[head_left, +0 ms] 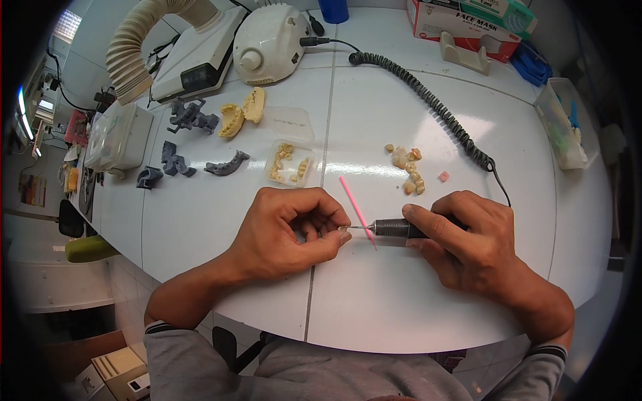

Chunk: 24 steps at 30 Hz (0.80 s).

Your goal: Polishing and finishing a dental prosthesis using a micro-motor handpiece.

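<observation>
My left hand (287,234) pinches a small tooth-coloured piece (342,228) between thumb and fingertips. In my right hand (468,240) is a dark rotary handpiece (391,228), held horizontally, its thin metal bur reaching to that piece. A pink stick (348,192) lies on the white table beneath the bur. Just beyond my hands, a small open clear box (274,167) holds several yellowish tooth-shaped pieces, and a loose group of similar pieces (416,180) lies to the right, beside a tiny pink block (443,176).
Grey printed models (226,164) and yellow casts (233,120) sit back left, near a beige hose (124,53) and plastic container (117,137). A control unit (274,47) feeds a coiled cord (428,93). Mask boxes (455,43) and an open bin (558,127) stand right.
</observation>
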Available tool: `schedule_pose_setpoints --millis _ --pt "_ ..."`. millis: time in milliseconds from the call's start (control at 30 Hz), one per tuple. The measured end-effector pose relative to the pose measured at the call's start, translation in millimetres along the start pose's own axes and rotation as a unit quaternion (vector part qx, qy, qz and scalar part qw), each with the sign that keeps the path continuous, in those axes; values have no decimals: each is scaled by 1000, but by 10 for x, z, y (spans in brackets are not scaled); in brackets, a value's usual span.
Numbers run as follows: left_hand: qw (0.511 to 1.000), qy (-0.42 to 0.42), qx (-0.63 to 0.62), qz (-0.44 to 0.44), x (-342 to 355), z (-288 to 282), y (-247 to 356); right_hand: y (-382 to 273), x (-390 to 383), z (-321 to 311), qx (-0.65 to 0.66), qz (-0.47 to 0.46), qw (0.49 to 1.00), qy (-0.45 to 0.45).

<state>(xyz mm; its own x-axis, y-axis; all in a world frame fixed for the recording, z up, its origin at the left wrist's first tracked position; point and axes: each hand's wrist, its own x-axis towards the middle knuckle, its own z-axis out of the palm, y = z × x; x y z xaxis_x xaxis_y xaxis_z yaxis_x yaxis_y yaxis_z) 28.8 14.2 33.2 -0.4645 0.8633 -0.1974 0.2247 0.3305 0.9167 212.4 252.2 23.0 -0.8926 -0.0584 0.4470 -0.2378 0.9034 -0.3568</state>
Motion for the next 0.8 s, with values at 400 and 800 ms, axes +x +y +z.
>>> schedule_pose_setpoints --millis 400,800 --pt "1000 0 -11 -2 7 5 -3 0 -9 -2 -2 -2 1000 1" --pt "1000 -2 2 1 3 -4 -3 -6 2 -7 -2 0 1000 1"
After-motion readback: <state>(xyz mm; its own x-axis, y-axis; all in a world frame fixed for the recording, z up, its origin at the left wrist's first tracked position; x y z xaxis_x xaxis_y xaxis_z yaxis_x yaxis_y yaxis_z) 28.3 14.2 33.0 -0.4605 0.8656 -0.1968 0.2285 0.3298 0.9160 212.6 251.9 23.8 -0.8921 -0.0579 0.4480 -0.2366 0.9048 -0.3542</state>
